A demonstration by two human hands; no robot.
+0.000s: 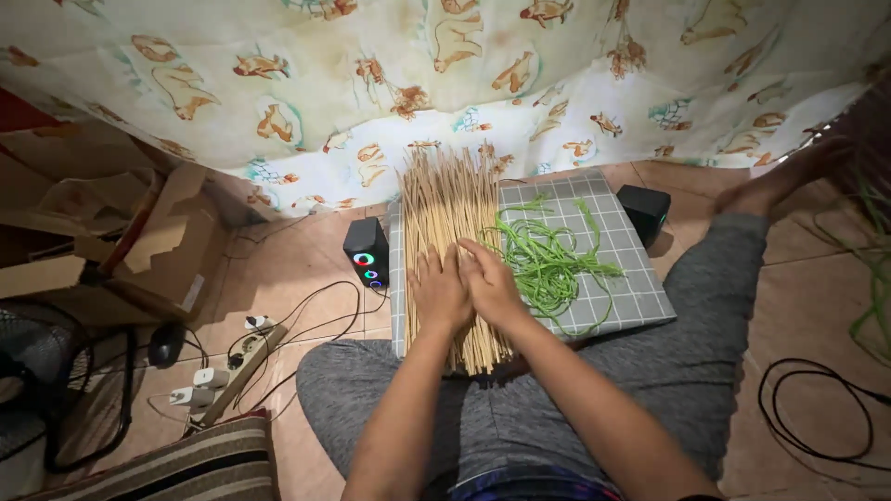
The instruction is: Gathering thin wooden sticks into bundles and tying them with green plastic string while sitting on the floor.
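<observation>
Bundle of thin pale bamboo sticks (452, 237) lies lengthwise on the grey checked board (631, 278) across my lap, far ends fanned toward the patterned curtain (464, 74). My left hand (439, 289) and right hand (489, 283) are both open, palms flat, pressed side by side on the sticks, gripping nothing. Tangle of green strips (548, 264) just beside, on the board's right. Near stick ends partly hidden under my hands and wrists. Small black speaker (366, 251) left of the board; another behind it, partly cut off.
</observation>
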